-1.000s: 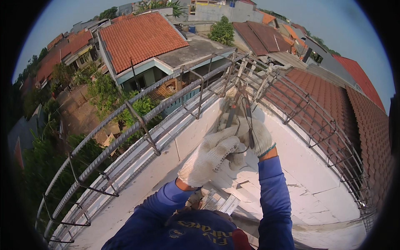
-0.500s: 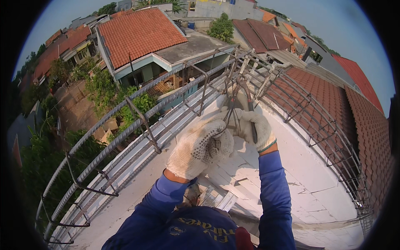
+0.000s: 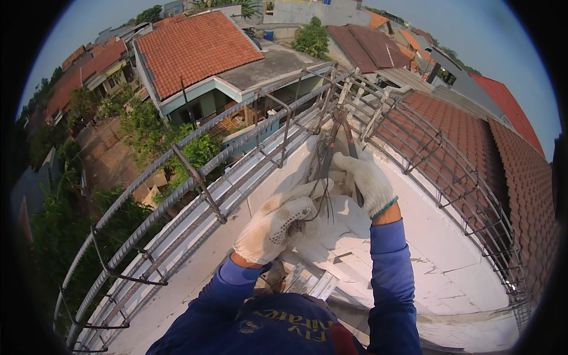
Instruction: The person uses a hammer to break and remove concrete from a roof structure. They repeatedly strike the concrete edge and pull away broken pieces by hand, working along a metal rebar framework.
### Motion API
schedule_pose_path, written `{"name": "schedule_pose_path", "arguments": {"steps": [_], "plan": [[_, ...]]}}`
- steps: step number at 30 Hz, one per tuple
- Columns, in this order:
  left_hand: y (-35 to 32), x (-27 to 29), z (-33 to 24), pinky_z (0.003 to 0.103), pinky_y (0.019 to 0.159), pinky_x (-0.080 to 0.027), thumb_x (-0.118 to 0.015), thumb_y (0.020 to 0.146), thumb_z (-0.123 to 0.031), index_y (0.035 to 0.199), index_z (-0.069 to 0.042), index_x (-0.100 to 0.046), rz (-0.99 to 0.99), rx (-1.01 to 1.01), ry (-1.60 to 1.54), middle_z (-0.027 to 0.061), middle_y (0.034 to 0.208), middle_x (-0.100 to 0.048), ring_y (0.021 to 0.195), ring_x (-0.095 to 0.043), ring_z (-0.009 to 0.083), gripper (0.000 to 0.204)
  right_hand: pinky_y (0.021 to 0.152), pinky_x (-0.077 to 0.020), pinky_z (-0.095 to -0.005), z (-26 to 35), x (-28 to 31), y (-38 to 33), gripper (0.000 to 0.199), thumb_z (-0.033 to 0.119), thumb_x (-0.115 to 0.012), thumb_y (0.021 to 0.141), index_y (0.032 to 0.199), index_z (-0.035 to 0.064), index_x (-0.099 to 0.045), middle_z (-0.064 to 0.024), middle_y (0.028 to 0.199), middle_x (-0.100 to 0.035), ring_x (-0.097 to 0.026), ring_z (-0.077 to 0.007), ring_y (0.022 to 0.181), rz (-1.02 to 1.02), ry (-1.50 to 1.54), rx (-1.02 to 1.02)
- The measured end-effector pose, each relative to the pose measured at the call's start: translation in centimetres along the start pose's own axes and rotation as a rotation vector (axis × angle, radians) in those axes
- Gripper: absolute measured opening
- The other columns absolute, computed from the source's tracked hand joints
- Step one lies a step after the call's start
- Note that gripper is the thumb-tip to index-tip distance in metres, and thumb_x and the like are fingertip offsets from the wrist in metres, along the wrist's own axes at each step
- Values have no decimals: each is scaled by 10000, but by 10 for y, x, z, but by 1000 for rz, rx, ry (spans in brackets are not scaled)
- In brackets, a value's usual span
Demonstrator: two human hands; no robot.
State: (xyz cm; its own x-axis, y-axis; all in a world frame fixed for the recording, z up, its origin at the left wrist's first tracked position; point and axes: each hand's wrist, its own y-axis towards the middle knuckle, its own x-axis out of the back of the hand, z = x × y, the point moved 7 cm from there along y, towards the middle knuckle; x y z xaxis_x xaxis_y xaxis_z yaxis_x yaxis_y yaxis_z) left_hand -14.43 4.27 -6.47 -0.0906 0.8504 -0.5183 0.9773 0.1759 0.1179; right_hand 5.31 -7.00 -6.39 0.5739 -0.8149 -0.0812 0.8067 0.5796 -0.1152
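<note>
My right hand [image 3: 368, 182], in a white knit work glove, is closed round the handles of a pair of pincers [image 3: 350, 141]. The pincers point away from me, their jaws up at the rebar corner and their handles spread apart. Lower and to the left, my left hand [image 3: 277, 223], in a dotted white glove, has its fingers curled on a bundle of thin tie wires [image 3: 322, 204]. The loose wire ends stick out beside the pincers. Ahead of both hands, two rebar cages meet at the corner; the exact spot at the jaws is partly hidden.
A rebar cage [image 3: 171, 192] with square stirrups curves along the left wall top, another [image 3: 452, 163] along the right. Pale block walls [image 3: 441, 260] run below them. Beyond lie a drop to a yard [image 3: 106, 154], trees and tiled roofs [image 3: 198, 50].
My left hand has drawn slightly down and toward me with the wires. The pincer handles have spread apart, and my right hand's fingers have loosened and shifted on them.
</note>
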Motion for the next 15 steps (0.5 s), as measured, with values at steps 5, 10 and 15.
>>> {"name": "schedule_pose_path", "arguments": {"steps": [5, 10, 15], "plan": [[5, 3, 13, 249, 800, -530, -551, 1084, -240, 1515, 43, -577, 45, 70, 103, 70, 1036, -725, 884, -665, 136, 517, 619, -647, -360, 9, -4, -5, 690, 226, -713, 972, 1583, 48, -446, -92, 1123, -649, -728, -205, 858, 102, 47, -16], [11, -15, 23, 258, 734, -526, -552, 1098, -230, 1561, 32, -518, 127, 67, 121, 61, 916, -706, 768, -642, 122, 533, 583, -605, -307, 19, 15, 5, 568, 220, -654, 1034, 1557, 72, -490, -48, 1062, -679, -691, -140, 794, -15, -318, -65], [12, -33, 35, 271, 724, -546, -529, 1122, -242, 1596, 4, -479, 231, 116, 221, 88, 893, -699, 753, -647, 123, 537, 557, -555, -287, 37, 12, 5, 399, 274, -643, 1058, 1387, 52, -602, -36, 950, -681, -640, -113, 678, 39, -437, -44]]}}
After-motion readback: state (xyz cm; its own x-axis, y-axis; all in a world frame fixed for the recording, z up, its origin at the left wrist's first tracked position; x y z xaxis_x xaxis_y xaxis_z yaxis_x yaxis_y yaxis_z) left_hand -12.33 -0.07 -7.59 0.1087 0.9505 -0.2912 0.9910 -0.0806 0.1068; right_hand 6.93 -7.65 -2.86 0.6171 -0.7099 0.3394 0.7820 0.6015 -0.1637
